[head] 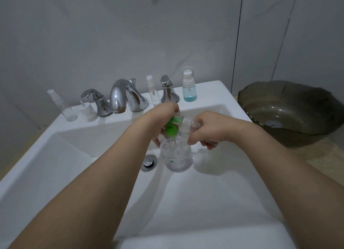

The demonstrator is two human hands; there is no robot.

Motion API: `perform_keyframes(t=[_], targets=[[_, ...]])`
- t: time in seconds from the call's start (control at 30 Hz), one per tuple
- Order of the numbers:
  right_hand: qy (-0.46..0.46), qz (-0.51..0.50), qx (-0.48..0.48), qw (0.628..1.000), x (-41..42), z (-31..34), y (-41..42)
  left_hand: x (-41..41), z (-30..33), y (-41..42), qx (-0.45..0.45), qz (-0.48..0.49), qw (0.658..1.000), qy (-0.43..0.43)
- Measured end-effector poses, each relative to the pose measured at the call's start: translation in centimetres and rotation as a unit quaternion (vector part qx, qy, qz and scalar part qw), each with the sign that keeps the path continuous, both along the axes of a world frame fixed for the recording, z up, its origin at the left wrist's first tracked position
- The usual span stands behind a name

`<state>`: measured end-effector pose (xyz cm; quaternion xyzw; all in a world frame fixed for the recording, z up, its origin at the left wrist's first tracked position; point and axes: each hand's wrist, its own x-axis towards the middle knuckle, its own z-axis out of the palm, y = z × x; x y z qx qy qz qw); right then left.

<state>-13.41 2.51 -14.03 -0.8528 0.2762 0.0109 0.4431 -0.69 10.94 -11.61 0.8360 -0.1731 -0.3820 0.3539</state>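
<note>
White sink (55, 174) below a grey tiled wall (111, 34). Over its basin, the left hand (164, 116) grips the green pump (172, 126) of a clear bottle (176, 155). Close beside it, the right hand (208, 129) clutches a small bottle (191, 124).

Hands (164, 116) around pump bottle (176, 155), small bottle (192, 125)

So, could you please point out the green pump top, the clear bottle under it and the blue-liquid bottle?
green pump top (172, 131), head view, on its green collar.
clear bottle (177, 157), head view, on its labelled body.
blue-liquid bottle (189, 92), head view, on its blue lower half.
</note>
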Motion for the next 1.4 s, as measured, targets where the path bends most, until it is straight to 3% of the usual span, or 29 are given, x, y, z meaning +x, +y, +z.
perform_keyframes(t=[0.37, 0.8, 0.97, 1.1, 1.27, 1.4], targets=[[-0.021, 0.006, 0.009, 1.000, -0.2, -0.2, -0.1, 0.3, 1.3, -0.5, 0.047, 0.032, 0.994, 0.090], [-0.001, 0.027, 0.015, 1.000, 0.0, -0.6, -0.3, -1.2, 0.5, -1.5, 0.131, 0.025, 0.989, -0.063], [0.022, 0.028, 0.003, 0.999, 0.3, -1.0, -0.2, -1.4, -0.5, -1.4, 0.040, 0.043, 0.992, -0.110], [0.026, 0.027, -0.001, 0.999, 0.2, -0.8, -0.1, -1.4, -0.6, -1.6, 0.024, 0.048, 0.993, -0.110], [0.010, 0.026, 0.002, 1.000, 0.2, -0.8, -0.1, -1.4, -0.1, -1.1, 0.076, 0.043, 0.993, -0.077], [-0.010, 0.021, 0.004, 1.000, 0.1, -0.4, -0.1, -0.8, 1.3, -1.0, 0.075, 0.040, 0.996, 0.009]])
